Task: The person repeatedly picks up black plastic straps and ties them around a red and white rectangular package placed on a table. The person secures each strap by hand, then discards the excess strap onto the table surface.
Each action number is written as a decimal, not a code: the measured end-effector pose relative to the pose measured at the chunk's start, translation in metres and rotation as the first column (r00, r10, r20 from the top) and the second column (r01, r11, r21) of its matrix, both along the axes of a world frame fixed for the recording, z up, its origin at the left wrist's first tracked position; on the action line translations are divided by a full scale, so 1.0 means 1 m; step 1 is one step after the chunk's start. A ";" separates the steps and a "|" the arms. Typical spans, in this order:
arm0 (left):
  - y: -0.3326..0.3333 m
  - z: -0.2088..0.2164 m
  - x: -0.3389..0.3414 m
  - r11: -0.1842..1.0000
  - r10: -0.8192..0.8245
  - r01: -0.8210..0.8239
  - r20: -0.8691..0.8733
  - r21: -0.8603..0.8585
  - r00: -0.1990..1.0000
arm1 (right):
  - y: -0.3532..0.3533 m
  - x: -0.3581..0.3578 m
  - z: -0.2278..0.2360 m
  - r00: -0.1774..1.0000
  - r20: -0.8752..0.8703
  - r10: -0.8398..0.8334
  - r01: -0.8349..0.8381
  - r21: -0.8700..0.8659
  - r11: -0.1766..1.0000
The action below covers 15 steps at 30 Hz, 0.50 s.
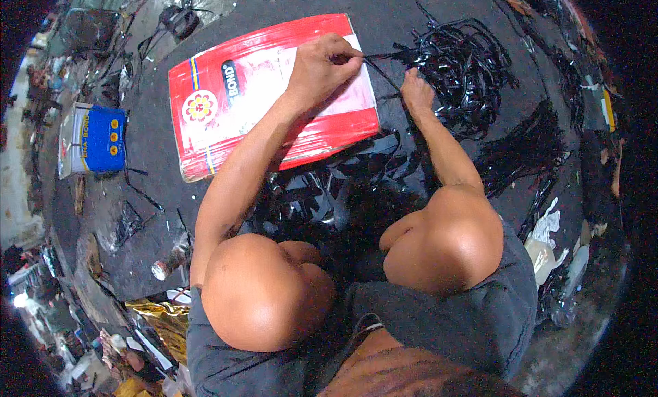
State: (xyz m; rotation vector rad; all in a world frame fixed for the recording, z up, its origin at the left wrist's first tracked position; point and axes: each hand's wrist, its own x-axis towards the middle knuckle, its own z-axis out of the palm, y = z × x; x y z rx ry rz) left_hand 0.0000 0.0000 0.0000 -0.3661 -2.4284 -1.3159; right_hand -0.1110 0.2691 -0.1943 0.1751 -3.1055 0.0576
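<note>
Above the far right part of a flat red and white carton (274, 133), my left hand (322, 67) is closed, thumb and fingertips pinching a thin black strip (385, 75). That strip runs down and right from the pinch to my right hand (417, 95), whose fingers are closed on it. A second black length leads from the left fingertips toward a tangled heap of shiny black strips (469, 71). My right hand is at the heap's left side, just off the carton's right edge. What lies inside each fist is partly hidden.
A blue and white tin (103, 138) stands at the left. More black strips (521, 147) lie in a bundle at the right, and glossy scraps (329, 191) lie between my knees and the carton. Gold foil (161, 325) and assorted litter fill the lower left. White plastic (545, 243) lies right of my knee.
</note>
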 end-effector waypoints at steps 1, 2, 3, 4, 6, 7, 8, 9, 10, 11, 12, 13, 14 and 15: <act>-0.002 0.003 -0.006 1.000 -0.030 0.030 -0.032 -0.005 0.999 | 0.005 -0.010 0.004 1.000 -0.016 -0.008 0.007 -0.028 1.000; -0.004 0.006 -0.012 0.998 -0.060 0.059 -0.063 -0.012 0.996 | 0.009 -0.021 0.007 0.999 -0.033 -0.016 0.014 -0.057 0.998; -0.004 0.002 -0.007 0.994 -0.098 0.091 -0.122 -0.058 0.988 | 0.015 -0.015 0.006 1.000 -0.024 -0.011 0.010 -0.036 0.999; -0.005 -0.002 -0.003 0.987 -0.138 0.120 -0.179 -0.106 0.974 | 0.021 -0.008 0.004 1.000 -0.016 -0.007 0.007 -0.015 1.000; -0.008 -0.001 0.004 0.960 -0.217 0.162 -0.241 -0.230 0.946 | 0.029 -0.004 0.003 0.999 -0.041 0.014 -0.013 0.016 1.000; -0.009 -0.001 0.003 0.951 -0.234 0.160 -0.280 -0.263 0.931 | 0.034 -0.009 0.005 0.998 -0.056 0.008 -0.007 0.019 1.000; -0.009 -0.001 -0.001 0.942 -0.252 0.158 -0.318 -0.295 0.914 | 0.038 -0.016 0.008 0.997 -0.071 0.002 0.000 0.023 1.000; -0.012 -0.002 -0.002 0.931 -0.271 0.153 -0.344 -0.331 0.899 | 0.038 -0.017 0.009 0.997 -0.074 -0.001 0.003 0.019 1.000; -0.015 -0.004 -0.002 0.917 -0.271 0.129 -0.350 -0.378 0.897 | 0.039 -0.018 0.010 0.998 -0.070 0.005 -0.004 0.019 1.000; -0.018 -0.006 -0.002 0.912 -0.278 0.127 -0.362 -0.389 0.889 | 0.040 -0.020 0.011 0.998 -0.070 0.001 0.001 0.026 1.000; -0.018 -0.006 -0.002 0.909 -0.285 0.125 -0.373 -0.399 0.883 | 0.039 -0.022 0.013 0.998 -0.068 -0.002 0.004 0.034 0.999; -0.019 -0.007 -0.001 0.905 -0.292 0.123 -0.383 -0.408 0.876 | 0.039 -0.021 0.014 0.998 -0.067 -0.006 0.009 0.042 0.999; -0.021 -0.009 -0.003 0.892 -0.308 0.117 -0.400 -0.436 0.863 | 0.042 -0.021 0.016 0.999 -0.034 -0.014 0.015 0.039 0.999; -0.022 -0.011 -0.002 0.889 -0.308 0.113 -0.397 -0.444 0.865 | 0.046 -0.021 0.019 0.999 -0.033 -0.012 0.014 0.053 0.999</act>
